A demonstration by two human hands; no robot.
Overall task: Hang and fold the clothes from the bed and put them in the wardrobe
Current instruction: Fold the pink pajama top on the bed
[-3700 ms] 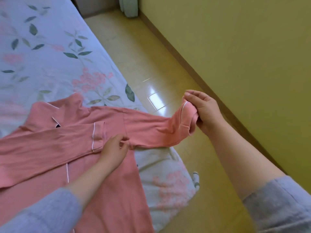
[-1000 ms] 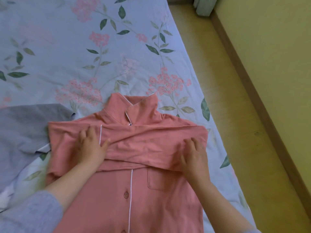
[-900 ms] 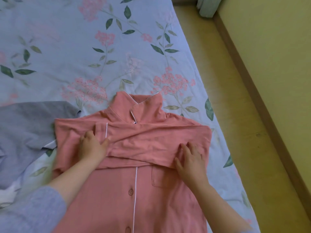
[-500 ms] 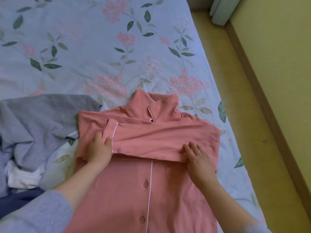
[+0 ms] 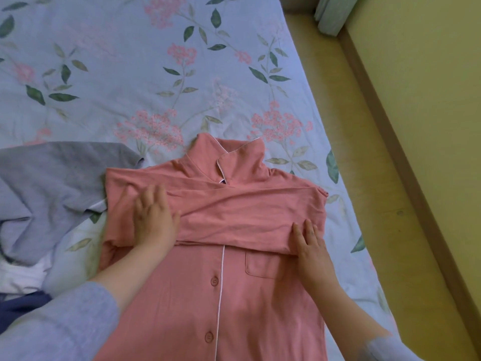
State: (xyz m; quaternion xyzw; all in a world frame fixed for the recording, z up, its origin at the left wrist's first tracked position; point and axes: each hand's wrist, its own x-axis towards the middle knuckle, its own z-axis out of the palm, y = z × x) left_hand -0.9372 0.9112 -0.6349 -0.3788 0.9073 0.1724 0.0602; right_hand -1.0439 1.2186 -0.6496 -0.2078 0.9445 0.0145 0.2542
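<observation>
Hands lie flat on the pink shirt (image 5: 234,303), which is spread front-up on the bed (image 5: 104,74) with its collar (image 5: 229,157) pointing away from the person. The left hand (image 5: 153,220) presses with straight fingers on the left end of the crossed sleeves (image 5: 234,214). The right hand (image 5: 311,248) rests with fingers spread on the sleeves' lower edge, just above the chest pocket (image 5: 263,264). Neither holds anything; both only press the cloth down.

The step in hand looks like the folding of this shirt: both sleeves are laid across the chest and are being smoothed. The next move probably calls for both hands to go down to the hem, which is out of view, and bring the body up toward the collar without dragging the sleeves loose.

A grey garment (image 5: 52,178) lies crumpled just beside the shirt's left shoulder and may touch it. White cloth (image 5: 23,277) and a dark blue piece (image 5: 20,306) sit nearer the person on that side. These crowd the left margin. On the right, the shirt lies near the bed's edge, with the floor (image 5: 338,113) and wall (image 5: 429,100) beyond. No wardrobe is in view.
</observation>
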